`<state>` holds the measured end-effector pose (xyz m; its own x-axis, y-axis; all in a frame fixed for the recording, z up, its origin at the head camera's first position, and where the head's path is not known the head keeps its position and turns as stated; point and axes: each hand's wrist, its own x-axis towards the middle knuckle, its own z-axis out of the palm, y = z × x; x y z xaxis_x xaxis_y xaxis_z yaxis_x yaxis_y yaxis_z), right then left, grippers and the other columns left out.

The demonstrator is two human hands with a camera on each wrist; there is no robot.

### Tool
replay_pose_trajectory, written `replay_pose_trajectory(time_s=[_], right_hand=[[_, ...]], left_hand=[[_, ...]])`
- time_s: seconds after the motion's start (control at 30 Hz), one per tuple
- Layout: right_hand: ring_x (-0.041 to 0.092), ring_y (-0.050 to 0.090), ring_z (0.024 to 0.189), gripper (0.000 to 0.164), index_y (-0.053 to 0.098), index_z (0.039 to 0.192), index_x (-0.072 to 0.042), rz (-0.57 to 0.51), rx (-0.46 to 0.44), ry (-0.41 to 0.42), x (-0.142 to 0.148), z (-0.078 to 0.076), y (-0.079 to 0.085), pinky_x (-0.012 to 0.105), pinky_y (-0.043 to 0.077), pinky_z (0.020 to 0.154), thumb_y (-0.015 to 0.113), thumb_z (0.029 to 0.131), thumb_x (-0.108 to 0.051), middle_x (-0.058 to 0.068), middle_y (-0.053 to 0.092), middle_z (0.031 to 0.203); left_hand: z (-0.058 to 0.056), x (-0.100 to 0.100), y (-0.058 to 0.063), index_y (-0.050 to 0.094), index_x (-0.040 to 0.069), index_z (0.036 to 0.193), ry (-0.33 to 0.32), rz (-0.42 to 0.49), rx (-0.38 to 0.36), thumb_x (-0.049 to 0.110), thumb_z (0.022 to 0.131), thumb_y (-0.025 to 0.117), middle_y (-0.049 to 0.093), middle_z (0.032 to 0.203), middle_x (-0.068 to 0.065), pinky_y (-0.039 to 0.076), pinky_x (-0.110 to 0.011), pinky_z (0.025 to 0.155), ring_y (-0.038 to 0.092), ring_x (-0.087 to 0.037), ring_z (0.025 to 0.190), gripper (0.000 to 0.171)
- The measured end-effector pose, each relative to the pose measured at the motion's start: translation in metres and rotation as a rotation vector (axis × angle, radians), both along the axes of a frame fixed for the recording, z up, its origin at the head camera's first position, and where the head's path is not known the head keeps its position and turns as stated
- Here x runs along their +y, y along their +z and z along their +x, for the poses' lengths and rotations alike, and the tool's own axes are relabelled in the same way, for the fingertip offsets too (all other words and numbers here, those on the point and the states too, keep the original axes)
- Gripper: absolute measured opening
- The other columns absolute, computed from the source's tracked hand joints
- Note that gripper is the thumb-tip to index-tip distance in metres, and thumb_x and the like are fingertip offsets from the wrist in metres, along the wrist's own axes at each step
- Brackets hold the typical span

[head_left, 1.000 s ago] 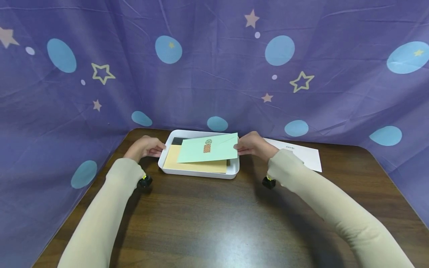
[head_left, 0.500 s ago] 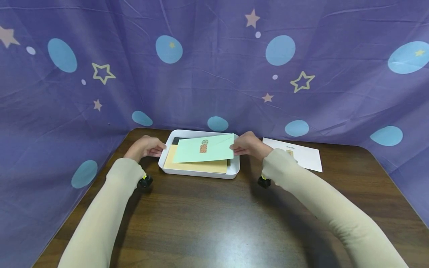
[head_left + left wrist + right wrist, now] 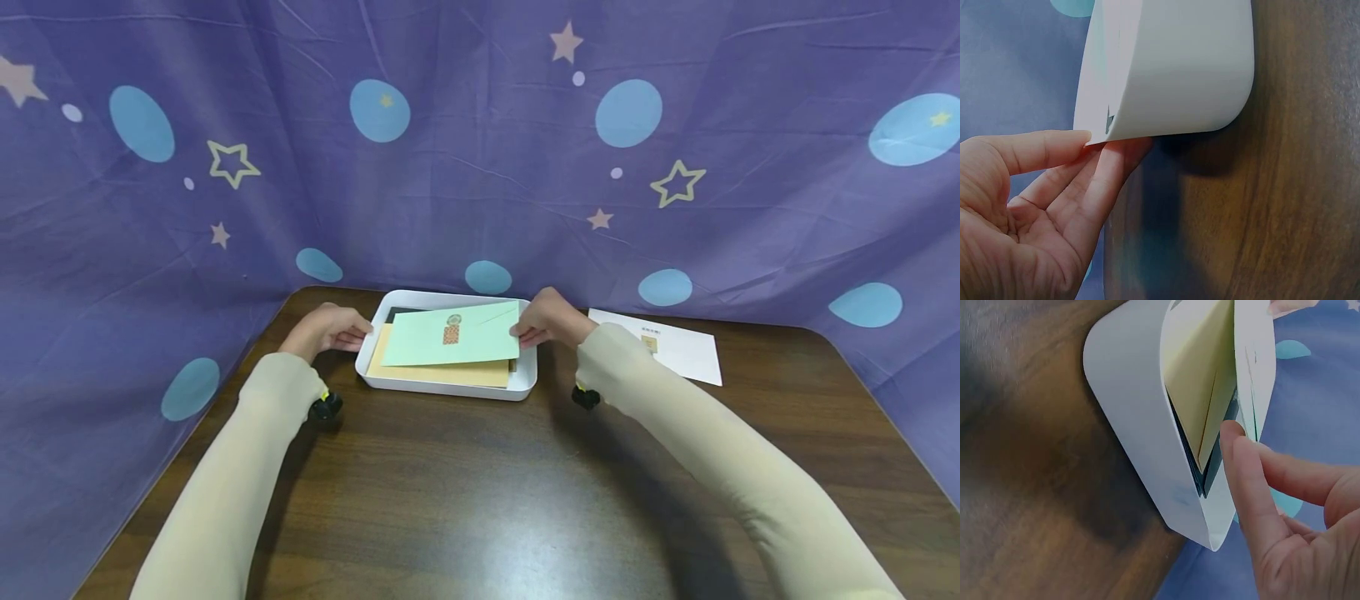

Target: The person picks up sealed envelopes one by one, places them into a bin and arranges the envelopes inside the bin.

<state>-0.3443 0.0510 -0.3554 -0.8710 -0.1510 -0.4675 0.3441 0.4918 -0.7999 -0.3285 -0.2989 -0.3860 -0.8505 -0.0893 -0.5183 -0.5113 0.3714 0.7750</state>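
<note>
A white tray (image 3: 442, 387) stands at the back of the table, left of its middle. My left hand (image 3: 330, 329) pinches its left rim, thumb on top and fingers beneath, as the left wrist view shows. My right hand (image 3: 551, 321) pinches the right edge of a mint green envelope (image 3: 416, 342) that bears a reddish patterned sticker. Over the tray the envelope lies tilted, its right end raised. Under it are a yellow envelope (image 3: 390, 367) and a dark, flat item (image 3: 393, 313). In the right wrist view the yellow envelope (image 3: 1200, 387) sits inside the tray wall.
To the right of the tray, a white envelope (image 3: 690, 354) with a small tan label lies on the brown wooden table (image 3: 450, 483), partly behind my right sleeve. A purple curtain (image 3: 480, 167) with stars and blue ovals hangs directly behind the table.
My right hand has moved left, carrying the green envelope further over the tray. More of the white envelope's label shows. The left hand keeps its grip on the rim.
</note>
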Motion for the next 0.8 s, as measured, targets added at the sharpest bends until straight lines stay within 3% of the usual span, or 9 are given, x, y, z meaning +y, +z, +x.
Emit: replay_pose_trajectory(time_s=[0.23,0.4,0.57,0.8], right_hand=[[0.022,0.071,0.058,0.020,0.064,0.096,0.012,0.112,0.077,0.066,-0.008,0.000,0.005,0.038,0.068,0.077,0.078,0.082,0.010,0.015,0.068,0.071],[0.023,0.072,0.057,0.025,0.062,0.100,0.011,0.230,0.146,0.085,-0.016,0.000,0.004,0.037,0.068,0.071,0.078,0.081,0.008,0.019,0.072,0.075],[0.026,0.075,0.063,0.029,0.061,0.105,0.009,0.289,0.158,0.086,-0.023,0.000,0.003,0.036,0.068,0.069,0.079,0.082,0.006,0.021,0.074,0.083],[0.028,0.077,0.070,0.026,0.064,0.102,0.006,0.353,0.174,0.068,-0.030,0.002,0.004,0.034,0.068,0.069,0.081,0.082,0.003,0.018,0.075,0.080]], left_hand=[[0.000,0.000,0.000,0.061,0.003,0.087,0.003,0.002,0.001,0.002,0.094,0.063,0.066,0.067,0.001,0.062,-0.018,0.062,0.066,-0.006,0.060,0.007],[0.001,0.001,0.000,0.061,0.003,0.087,0.004,0.007,0.000,0.002,0.094,0.062,0.066,0.068,0.001,0.062,-0.018,0.062,0.066,-0.007,0.061,0.008],[0.001,0.001,0.001,0.061,0.002,0.088,0.002,0.008,0.004,0.002,0.094,0.062,0.066,0.067,0.001,0.062,-0.018,0.062,0.066,-0.007,0.061,0.007],[0.001,0.002,0.000,0.062,0.001,0.090,0.007,-0.002,0.007,0.002,0.094,0.063,0.066,0.067,0.001,0.062,-0.018,0.062,0.066,-0.007,0.061,0.004]])
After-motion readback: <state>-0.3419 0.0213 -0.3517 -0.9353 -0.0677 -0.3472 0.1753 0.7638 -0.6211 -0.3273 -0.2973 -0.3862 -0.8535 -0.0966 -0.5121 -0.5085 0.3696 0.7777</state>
